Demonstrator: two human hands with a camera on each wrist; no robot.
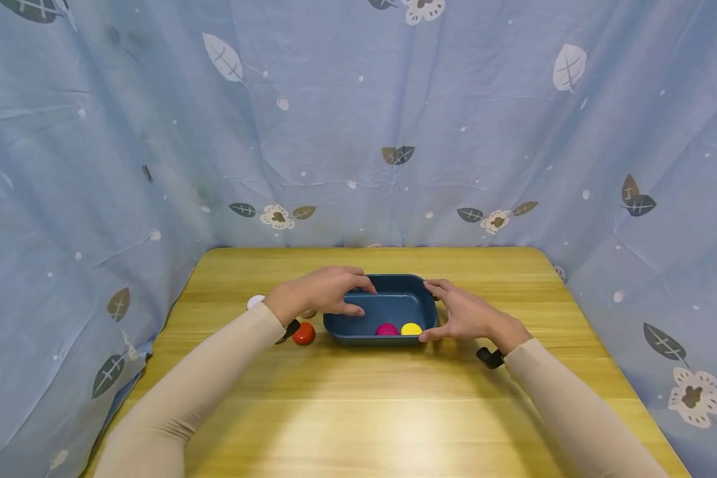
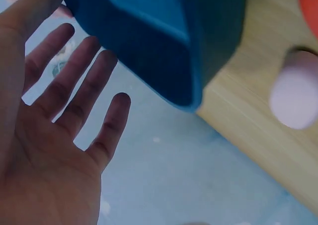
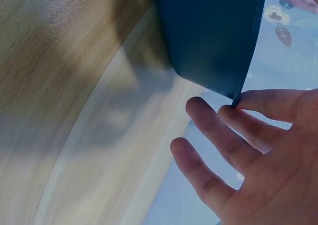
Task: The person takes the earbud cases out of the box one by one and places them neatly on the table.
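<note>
A dark blue rectangular bin [image 1: 388, 309] stands on the table with its open top up. Inside, along the near wall, lie a magenta round thing [image 1: 386, 329] and a yellow round thing [image 1: 411, 328]. My left hand [image 1: 331, 292] hovers over the bin's left end, its fingers [image 2: 94, 93] spread and holding nothing. At the right end, my right hand [image 1: 469, 311] spans the short side, thumb at the near corner and fingers at the far one. In the right wrist view two fingertips [image 3: 228, 113] touch the rim; the other fingers stand apart from it.
Left of the bin lie a red round thing [image 1: 303, 334] and a white one [image 1: 255, 301], with others partly hidden by the left wrist. A pale round thing [image 2: 296, 97] shows in the left wrist view. Patterned blue curtains [image 1: 358, 133] surround the wooden table [image 1: 358, 411].
</note>
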